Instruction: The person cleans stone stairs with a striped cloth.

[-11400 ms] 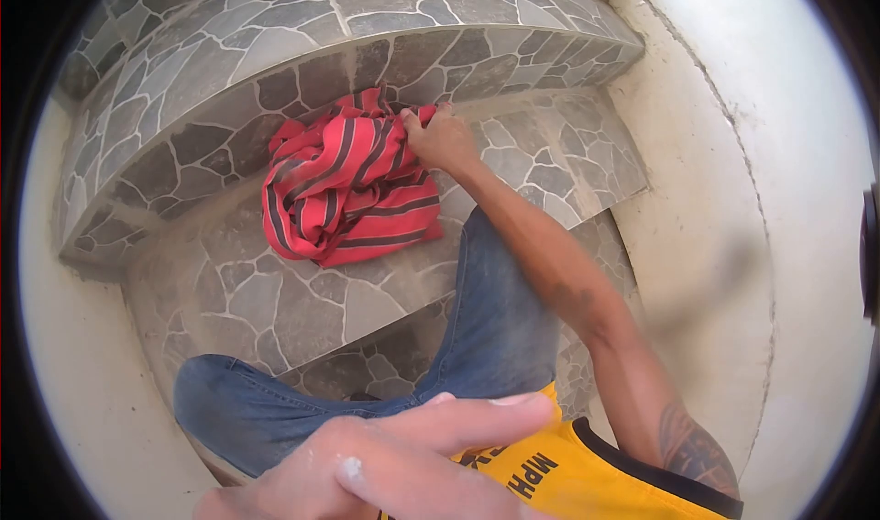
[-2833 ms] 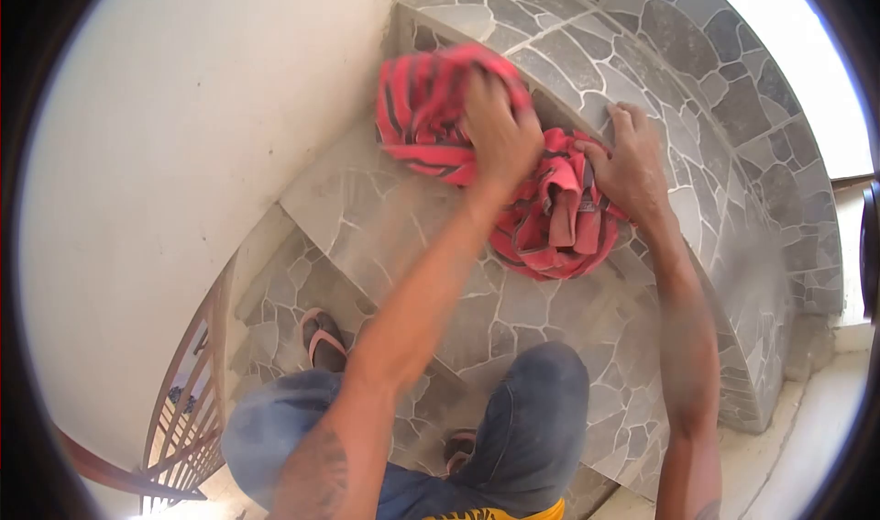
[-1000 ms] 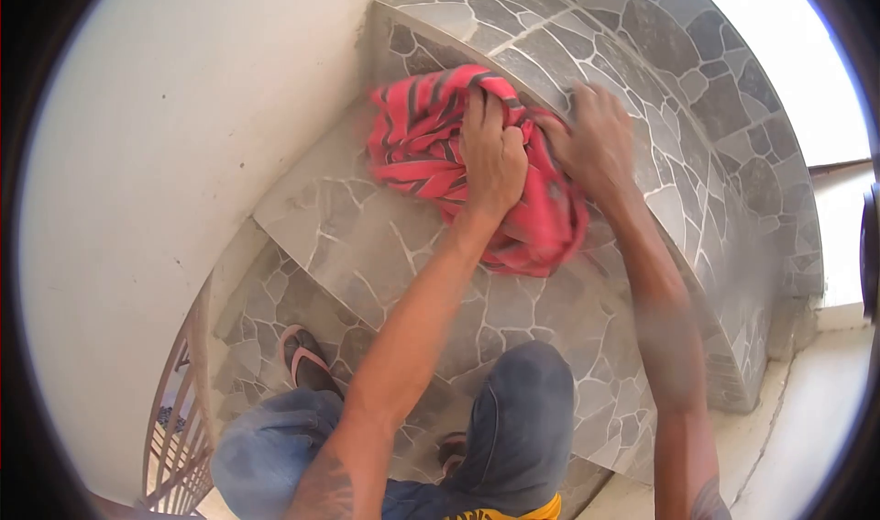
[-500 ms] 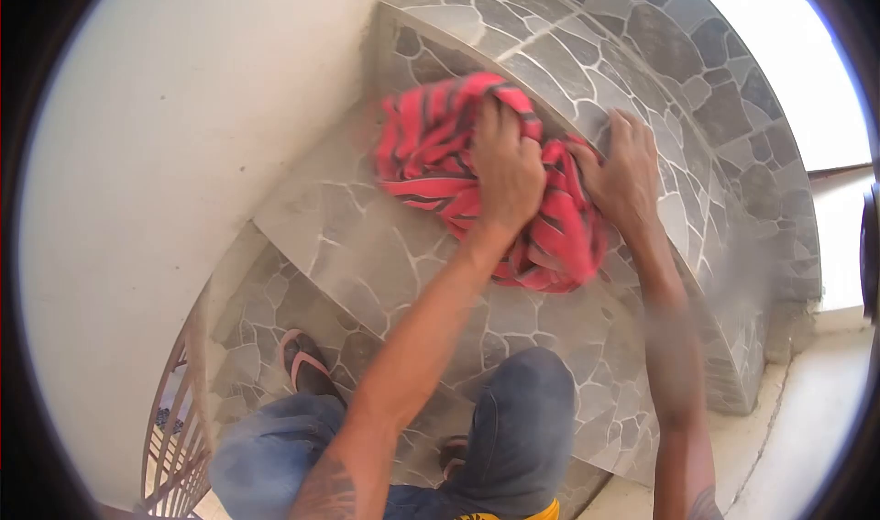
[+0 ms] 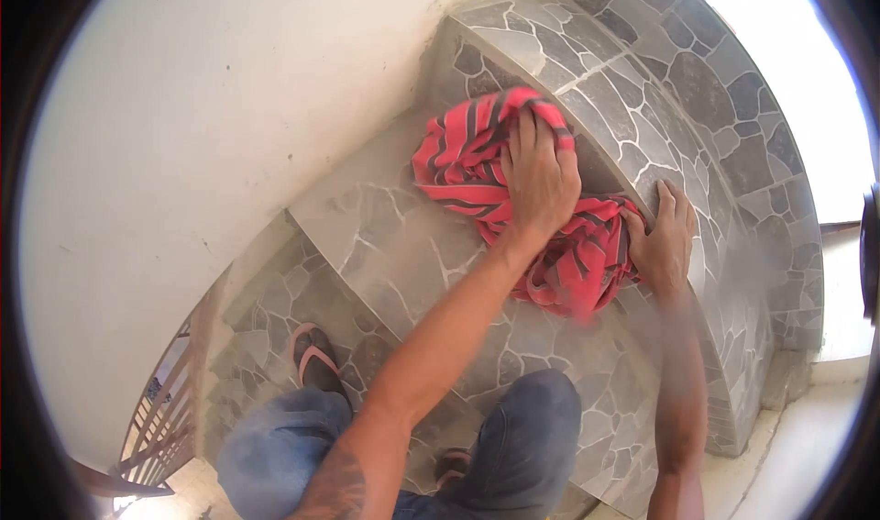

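Cloth [image 5: 472, 167] partly hidden under left hand [image 5: 543, 182]; right arm [image 5: 681, 401] cropped at bottom.

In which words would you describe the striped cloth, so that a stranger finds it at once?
Find the grey stone-patterned steps beside the pale wall. On one step, partly under the left hand, lies a bunched cloth. Nothing else here is red with dark stripes.

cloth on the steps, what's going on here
A person has the left hand on the red and black striped cloth, which lies bunched on a step. Whether the fingers grip the cloth or only press it isn't clear. The right hand is spread at the edge of the upper step, its fingers over the top and its thumb down by the cloth.
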`<state>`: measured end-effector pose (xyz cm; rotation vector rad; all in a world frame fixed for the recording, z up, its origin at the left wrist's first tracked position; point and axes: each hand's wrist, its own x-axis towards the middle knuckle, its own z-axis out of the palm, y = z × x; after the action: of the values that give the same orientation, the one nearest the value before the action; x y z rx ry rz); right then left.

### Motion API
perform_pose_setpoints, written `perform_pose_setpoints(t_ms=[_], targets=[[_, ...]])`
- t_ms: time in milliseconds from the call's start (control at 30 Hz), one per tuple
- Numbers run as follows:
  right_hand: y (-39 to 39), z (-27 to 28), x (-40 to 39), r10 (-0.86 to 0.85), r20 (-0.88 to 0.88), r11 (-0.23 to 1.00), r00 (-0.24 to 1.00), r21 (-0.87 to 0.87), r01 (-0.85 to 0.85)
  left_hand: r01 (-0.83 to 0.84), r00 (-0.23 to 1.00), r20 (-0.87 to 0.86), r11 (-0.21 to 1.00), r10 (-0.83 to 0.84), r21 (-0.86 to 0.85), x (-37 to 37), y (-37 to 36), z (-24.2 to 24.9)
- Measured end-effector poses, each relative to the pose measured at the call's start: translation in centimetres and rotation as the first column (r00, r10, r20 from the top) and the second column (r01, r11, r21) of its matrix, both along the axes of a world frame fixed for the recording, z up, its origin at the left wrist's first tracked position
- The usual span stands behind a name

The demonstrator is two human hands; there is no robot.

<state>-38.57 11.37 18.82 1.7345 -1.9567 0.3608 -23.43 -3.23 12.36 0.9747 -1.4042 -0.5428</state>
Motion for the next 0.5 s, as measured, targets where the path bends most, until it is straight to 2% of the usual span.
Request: perform_pose_setpoints(t_ms=[33, 100, 200, 233, 267, 333, 400, 467, 500], targets=[[0.1, -0.2, -0.3, 0.009, -0.008, 1.000, 1.000, -0.010, -0.010, 0.008, 1.000, -0.030, 1.000, -0.008, 0.014, 0.2, -0.6, 0.2], [0.3, 0.1, -0.1, 0.009, 0.043, 1.000, 0.999, 0.014, -0.009, -0.053, 0.998, -0.008, 0.993, 0.054, 0.103, 1.6, -7.9, -0.6], [0.4, 0.3, -0.3, 0.008, 0.052, 1.000, 0.999, 0.019, -0.009, -0.122, 0.993, 0.026, 0.962, 0.119, 0.246, 3.2, -9.0, 2.1], [0.1, 0.3, -0.3, 0.015, 0.042, 1.000, 0.999, 0.013, -0.016, -0.140, 0.990, 0.061, 0.966, 0.129, 0.219, 2.4, -7.0, 1.7], [-0.1, 0.4, -0.3, 0.010, 0.027, 1.000, 1.000, 0.001, -0.010, -0.165, 0.986, 0.047, 0.982, 0.161, 0.089, 0.7, -4.8, 0.0], [0.0, -0.1, -0.1, -0.004, 0.005, 1.000, 1.000, -0.007, 0.004, -0.024, 0.993, 0.114, 0.997, 0.017, 0.067, 0.1, 0.6, -0.4], [-0.1, -0.1, -0.3, 0.019, 0.005, 1.000, 1.000, -0.005, -0.019, -0.052, 0.983, 0.183, 0.994, 0.033, 0.095, 1.3, -0.7, -0.6], [0.3, -0.1, -0.2, 0.009, 0.029, 1.000, 1.000, 0.007, -0.009, -0.134, 0.989, 0.096, 0.948, 0.110, 0.288, 3.0, -6.7, 0.4], [0.2, 0.1, 0.1, -0.005, 0.045, 1.000, 0.999, 0.016, 0.004, -0.149, 0.984, 0.139, 0.940, 0.111, 0.308, 3.6, -7.6, 0.8]])
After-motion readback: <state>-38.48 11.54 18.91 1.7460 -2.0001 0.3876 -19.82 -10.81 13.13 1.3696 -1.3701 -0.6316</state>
